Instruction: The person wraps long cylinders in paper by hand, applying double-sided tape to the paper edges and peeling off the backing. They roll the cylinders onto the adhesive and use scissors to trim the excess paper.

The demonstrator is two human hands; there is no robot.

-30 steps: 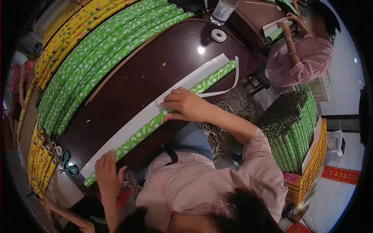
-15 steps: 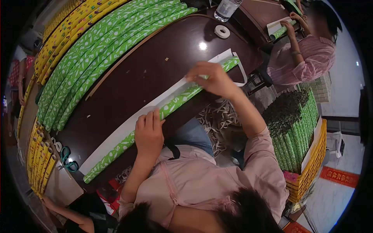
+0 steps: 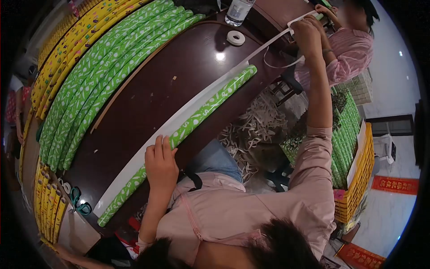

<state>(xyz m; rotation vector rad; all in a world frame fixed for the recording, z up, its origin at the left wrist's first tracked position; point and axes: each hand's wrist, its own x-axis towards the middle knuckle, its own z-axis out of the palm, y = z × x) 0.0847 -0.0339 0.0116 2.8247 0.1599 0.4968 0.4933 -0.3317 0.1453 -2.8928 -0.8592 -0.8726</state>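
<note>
A long roll of green wrapping paper [image 3: 210, 107] with white printing lies diagonally along the table's near edge. Its white unrolled flap [image 3: 134, 163] shows along the far side. My left hand [image 3: 161, 161] rests over the roll near its middle, fingers closed around the top of it. Far up and to the right, my right hand [image 3: 307, 36] is closed on a narrow white strip [image 3: 268, 45]. That strip is stretched taut from the flap's far right end up to the hand. A second white loop of strip [image 3: 282, 66] hangs beneath.
Green rolls [image 3: 103, 80] and yellow rolls [image 3: 67, 58] line the table's far side. A tape roll [image 3: 235, 38], a water bottle [image 3: 239, 12] and scissors [image 3: 80, 201] lie around. Strip scraps [image 3: 253, 121] cover the floor beside a yellow basket [image 3: 358, 179]. A co-worker [image 3: 354, 49] sits upper right.
My right hand has moved from above the roll far up and right, drawing the white strip away from the flap. My left hand stays on the roll.
</note>
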